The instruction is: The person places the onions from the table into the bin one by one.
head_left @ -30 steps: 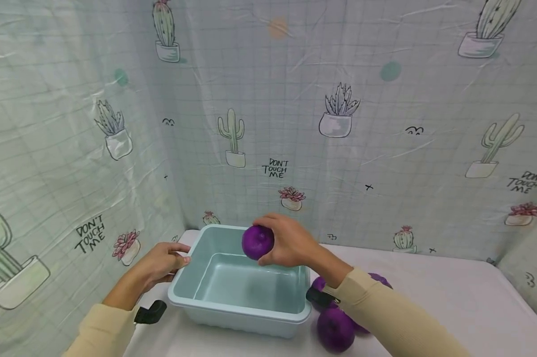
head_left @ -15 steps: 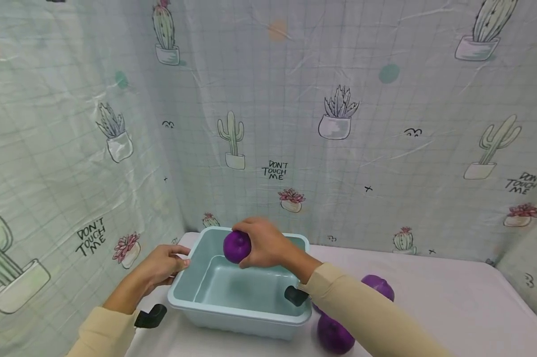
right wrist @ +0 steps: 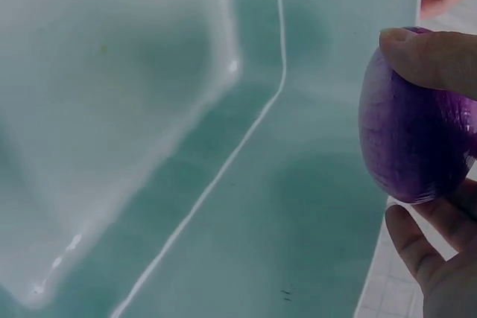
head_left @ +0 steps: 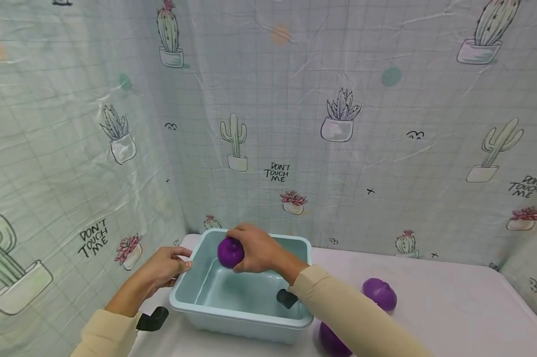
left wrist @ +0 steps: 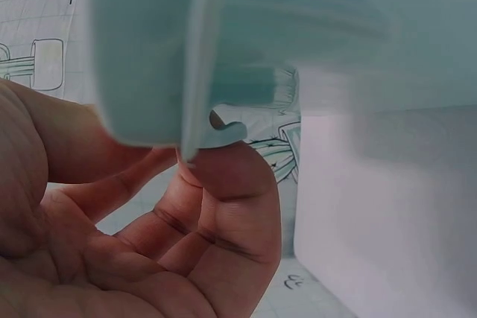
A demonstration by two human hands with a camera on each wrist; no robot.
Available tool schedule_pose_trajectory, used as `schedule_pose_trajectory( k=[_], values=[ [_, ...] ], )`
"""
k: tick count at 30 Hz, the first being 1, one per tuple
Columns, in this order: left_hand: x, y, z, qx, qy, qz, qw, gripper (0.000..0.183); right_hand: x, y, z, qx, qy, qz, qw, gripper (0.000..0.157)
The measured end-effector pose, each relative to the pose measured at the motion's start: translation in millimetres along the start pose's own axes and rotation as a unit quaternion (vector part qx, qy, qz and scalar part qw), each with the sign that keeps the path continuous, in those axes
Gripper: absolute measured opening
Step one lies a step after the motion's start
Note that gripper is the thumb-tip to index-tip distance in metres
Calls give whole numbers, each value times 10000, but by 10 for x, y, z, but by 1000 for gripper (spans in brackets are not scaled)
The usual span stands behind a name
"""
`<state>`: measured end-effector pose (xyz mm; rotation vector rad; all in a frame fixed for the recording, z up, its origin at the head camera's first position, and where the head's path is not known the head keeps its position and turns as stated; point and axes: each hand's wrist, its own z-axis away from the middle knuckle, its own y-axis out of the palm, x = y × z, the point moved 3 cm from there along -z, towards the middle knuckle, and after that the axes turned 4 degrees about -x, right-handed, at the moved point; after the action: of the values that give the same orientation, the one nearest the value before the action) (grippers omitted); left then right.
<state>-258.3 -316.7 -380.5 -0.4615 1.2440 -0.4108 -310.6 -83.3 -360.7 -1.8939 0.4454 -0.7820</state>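
Observation:
My right hand (head_left: 259, 250) grips a purple onion (head_left: 229, 254) over the back left part of a pale blue-green plastic basin (head_left: 241, 311). In the right wrist view the thumb lies on one side of the onion (right wrist: 414, 128) and the fingers on the other, with the basin's inner wall behind. My left hand (head_left: 163, 267) pinches the basin's left rim. The left wrist view shows its bent fingers (left wrist: 231, 214) beneath the lip of the basin (left wrist: 141, 57).
On the white table (head_left: 447, 302), right of the basin, lie a purple onion (head_left: 380, 294) and another one (head_left: 332, 339) partly hidden by my right sleeve. A cactus-print sheet (head_left: 366, 163) hangs behind the table and along the left.
My right hand has carried the onion leftward and slightly down over the basin. The forearm now covers more of the onions on the table. My left hand stays at the rim.

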Motion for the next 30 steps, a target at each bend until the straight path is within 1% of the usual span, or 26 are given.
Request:
schedule_pose_trajectory(
  k=[6, 11, 14, 18, 24, 30],
  values=[
    [11, 18, -22, -1, 10, -10, 10000, 43, -41, 110, -21, 145, -24, 80, 9999, 74],
    [15, 37, -24, -1, 23, -32, 10000, 41, -82, 220, -28, 372, 9, 156, 9992, 70],
    [15, 36, -24, -10, 10, -22, 10000, 39, -94, 272, -40, 446, -66, 225, 9987, 70],
    [4, 35, -25, -11, 25, 17, 10000, 38, -103, 301, -55, 499, -169, 347, 9980, 70],
    [17, 42, -29, 11, 15, 30, 10000, 38, -103, 337, -71, 747, -133, 627, 9951, 72],
    [13, 24, -31, -9, -22, 43, 10000, 38, -90, 409, -119, 975, -233, 863, 9912, 71]
  ],
)
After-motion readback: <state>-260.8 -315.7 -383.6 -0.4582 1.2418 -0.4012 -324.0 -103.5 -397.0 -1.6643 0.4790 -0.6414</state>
